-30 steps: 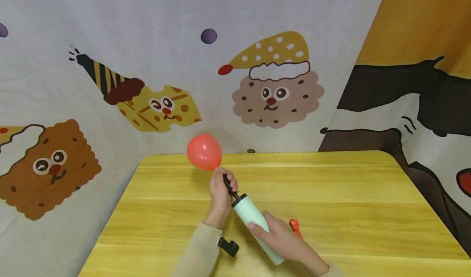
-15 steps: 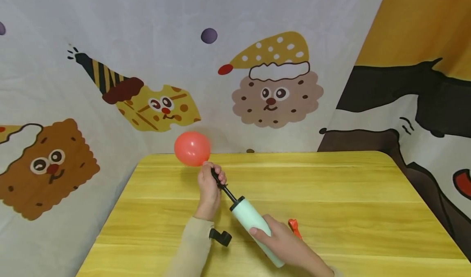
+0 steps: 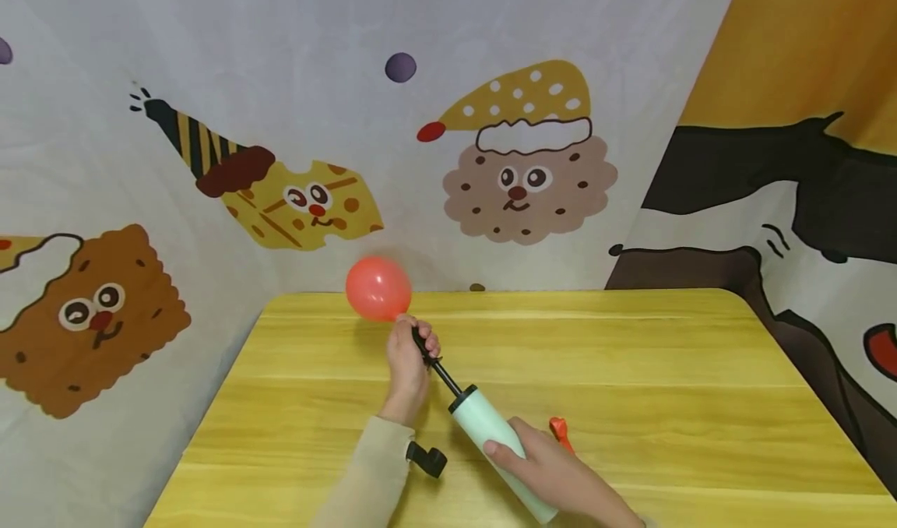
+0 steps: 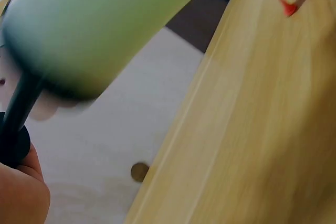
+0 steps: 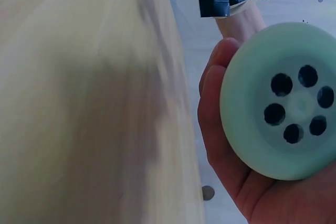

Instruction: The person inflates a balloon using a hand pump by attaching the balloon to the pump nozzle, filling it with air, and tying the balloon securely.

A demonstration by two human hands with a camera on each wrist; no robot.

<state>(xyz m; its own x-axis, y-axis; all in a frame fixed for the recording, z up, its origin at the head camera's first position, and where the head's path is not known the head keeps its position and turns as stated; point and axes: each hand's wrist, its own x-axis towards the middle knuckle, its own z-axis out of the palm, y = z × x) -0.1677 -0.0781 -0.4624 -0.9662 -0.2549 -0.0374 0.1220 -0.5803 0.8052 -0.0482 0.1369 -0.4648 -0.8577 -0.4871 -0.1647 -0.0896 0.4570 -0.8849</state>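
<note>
My left hand (image 3: 406, 360) grips the black handle (image 3: 420, 343) of a balloon pump and pinches the neck of a partly inflated red balloon (image 3: 378, 288), which sticks out beyond the fingers at the upper left. A stretch of black rod (image 3: 446, 376) shows between handle and barrel. Around the mint-green pump barrel (image 3: 490, 425) my right hand (image 3: 550, 466) is wrapped, thumb on top. In the right wrist view the round base (image 5: 247, 129) of the pump faces the camera, with several dark holes. The left wrist view has the barrel (image 4: 105, 24) blurred and close up.
An uninflated red balloon (image 3: 561, 433) lies on the wooden table (image 3: 666, 372), just beyond the right hand. A black wrist camera (image 3: 429, 460) is strapped at the left sleeve. Behind the table's far edge hangs a cartoon-printed cloth (image 3: 315, 84).
Handle and barrel have drawn apart since one second ago, baring more rod. My left hand went left with the balloon, then slightly back; the right hand and barrel shifted down and right.
</note>
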